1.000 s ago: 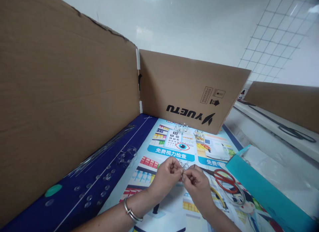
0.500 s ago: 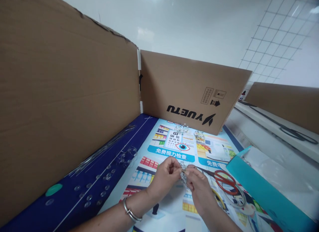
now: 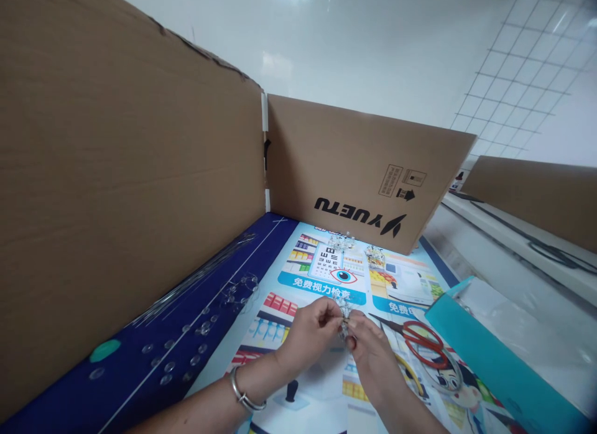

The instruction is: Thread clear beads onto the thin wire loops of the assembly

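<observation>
Over the printed table cover, my left hand (image 3: 313, 329) and my right hand (image 3: 372, 344) meet fingertip to fingertip. Both pinch a small clear-beaded wire piece (image 3: 344, 309), whose top sticks out above the fingers; its middle is hidden by them. Just right of my right hand lie red-handled scissors (image 3: 425, 343), blades toward the hand. Beside them are a yellow-handled tool (image 3: 411, 373), partly hidden by my right wrist, and a pale ring-shaped roll (image 3: 451, 379).
Loose clear beads (image 3: 194, 360) and a green oval piece (image 3: 105, 350) lie on the dark blue strip, with thin wires (image 3: 205, 271) along the cardboard wall (image 3: 140, 173). Beaded clusters (image 3: 342, 242) stand by the back cardboard panel (image 3: 364, 166). A teal box (image 3: 494, 353) sits at right.
The fingers of my right hand have shifted slightly around the beaded piece. Both hands stay together on it, and the view has moved a little.
</observation>
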The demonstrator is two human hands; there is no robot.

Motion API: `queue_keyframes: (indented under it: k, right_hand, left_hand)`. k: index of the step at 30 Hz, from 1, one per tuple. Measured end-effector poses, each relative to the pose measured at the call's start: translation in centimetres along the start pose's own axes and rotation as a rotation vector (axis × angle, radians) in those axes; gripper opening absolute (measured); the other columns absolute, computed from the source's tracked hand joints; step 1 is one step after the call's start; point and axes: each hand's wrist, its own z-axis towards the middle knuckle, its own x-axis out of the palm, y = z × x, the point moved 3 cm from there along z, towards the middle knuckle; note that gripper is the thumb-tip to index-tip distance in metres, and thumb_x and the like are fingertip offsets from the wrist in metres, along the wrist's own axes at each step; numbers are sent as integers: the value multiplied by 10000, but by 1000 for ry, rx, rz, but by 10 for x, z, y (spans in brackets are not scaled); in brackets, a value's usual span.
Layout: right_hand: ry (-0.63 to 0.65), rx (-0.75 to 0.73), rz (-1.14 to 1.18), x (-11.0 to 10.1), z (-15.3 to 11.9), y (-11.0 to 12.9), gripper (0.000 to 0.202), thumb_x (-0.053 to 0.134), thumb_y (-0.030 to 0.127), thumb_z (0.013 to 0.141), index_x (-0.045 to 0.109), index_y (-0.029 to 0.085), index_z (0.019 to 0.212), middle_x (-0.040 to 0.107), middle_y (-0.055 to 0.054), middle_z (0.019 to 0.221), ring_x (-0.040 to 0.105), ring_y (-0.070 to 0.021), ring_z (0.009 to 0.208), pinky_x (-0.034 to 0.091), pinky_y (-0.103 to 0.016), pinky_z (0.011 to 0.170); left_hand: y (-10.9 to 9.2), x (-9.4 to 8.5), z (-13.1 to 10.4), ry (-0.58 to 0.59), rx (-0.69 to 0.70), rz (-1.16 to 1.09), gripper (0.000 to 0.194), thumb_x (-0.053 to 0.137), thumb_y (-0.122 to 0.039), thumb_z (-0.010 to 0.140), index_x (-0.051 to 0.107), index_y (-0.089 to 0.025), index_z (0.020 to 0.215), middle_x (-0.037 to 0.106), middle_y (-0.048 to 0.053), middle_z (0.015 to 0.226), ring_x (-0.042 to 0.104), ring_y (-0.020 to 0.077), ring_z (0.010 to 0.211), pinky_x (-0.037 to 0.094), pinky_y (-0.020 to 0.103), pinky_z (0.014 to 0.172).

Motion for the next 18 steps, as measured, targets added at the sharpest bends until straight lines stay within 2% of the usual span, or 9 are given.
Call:
queue_keyframes:
  k: [5, 9, 15, 18]
  right_hand:
    - [31, 11, 25, 3, -3, 2, 29, 635, 226, 732, 649, 202, 724, 448, -3, 865, 389, -112, 723, 353, -239, 650]
    - [55, -23, 8, 12, -8, 12, 31, 658, 222, 710, 666, 196, 726, 463, -13, 963, 418, -133, 821, 363, -249, 720]
    - [42, 3, 28, 11, -7, 9, 53, 621, 237, 746, 645, 191, 739, 510, -17, 839, 431, -130, 762, 365, -257, 682]
    - [7, 24, 54, 8, -4, 6, 66, 619, 255, 748, 630, 191, 762, 516, -18, 798, 435, -131, 737, 362, -254, 636]
  left_hand:
    - [-1, -1, 1, 37, 103, 145, 162, 475, -69, 721, 601, -172, 721, 598, -22, 661, 532, 104, 619, 395, 196, 590]
    - [-4, 1, -2, 75, 163, 117, 173, 478, -58, 718, 614, -163, 694, 619, -8, 681, 554, 112, 654, 402, 200, 624]
    - [1, 7, -1, 95, 10, -39, 155, 468, -97, 733, 587, -152, 649, 596, -19, 603, 533, 100, 576, 399, 184, 557]
    - [12, 7, 2, 47, -39, -51, 135, 467, -85, 702, 567, -149, 638, 580, -20, 603, 521, 101, 581, 399, 188, 559]
